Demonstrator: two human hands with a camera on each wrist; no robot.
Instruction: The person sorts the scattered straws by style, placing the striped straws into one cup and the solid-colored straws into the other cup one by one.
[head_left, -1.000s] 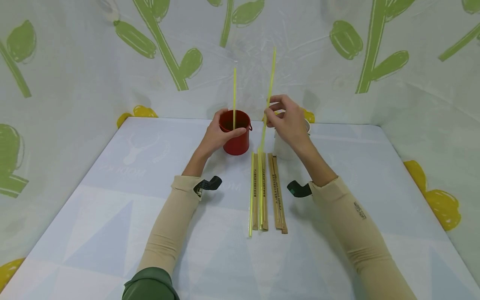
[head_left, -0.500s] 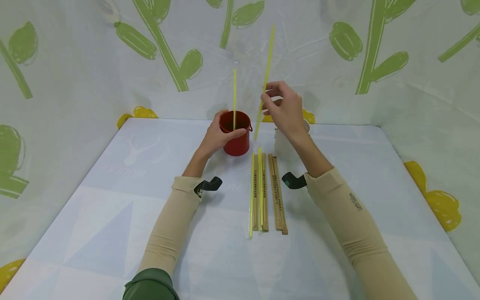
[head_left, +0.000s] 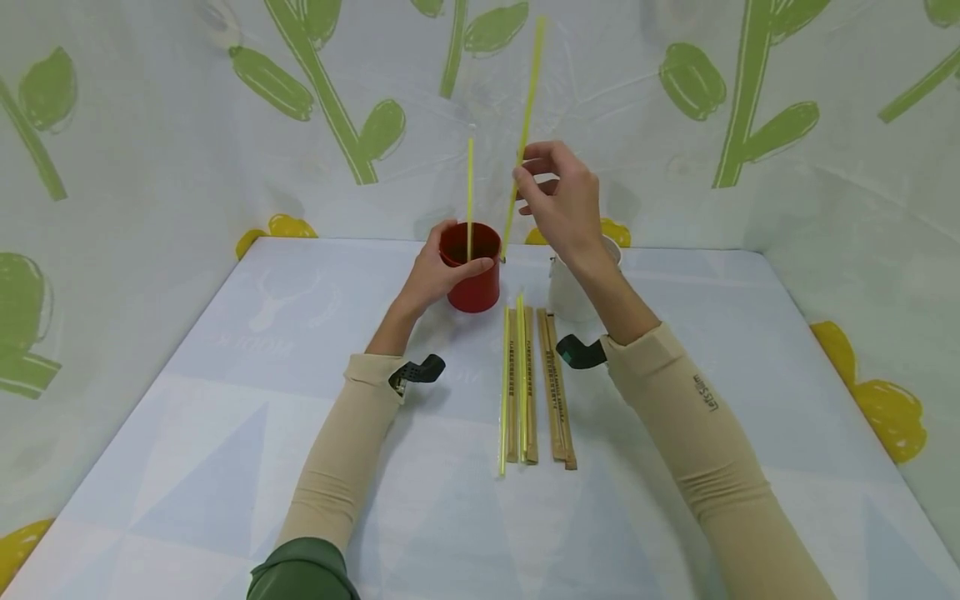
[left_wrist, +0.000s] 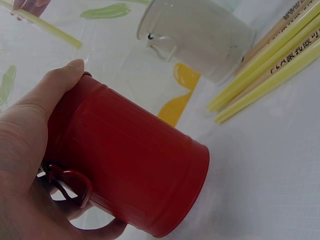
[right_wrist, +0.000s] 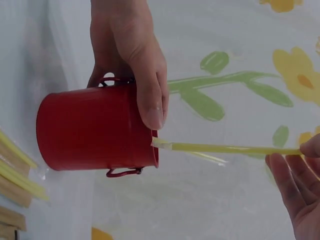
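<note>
Left hand (head_left: 437,273) curled round red bucket (head_left: 476,295); right hand (head_left: 564,198) pinches tilted yellow straw (head_left: 531,87), lower end near rim.

Red bucket (left_wrist: 130,155): smooth metal; yellow straw (right_wrist: 230,149): glossy plastic.

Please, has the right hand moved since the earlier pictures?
Yes. In the head view, judged against the white cup, the right hand has moved up and leftward in the picture, bringing its straw nearer the red cup.
</note>
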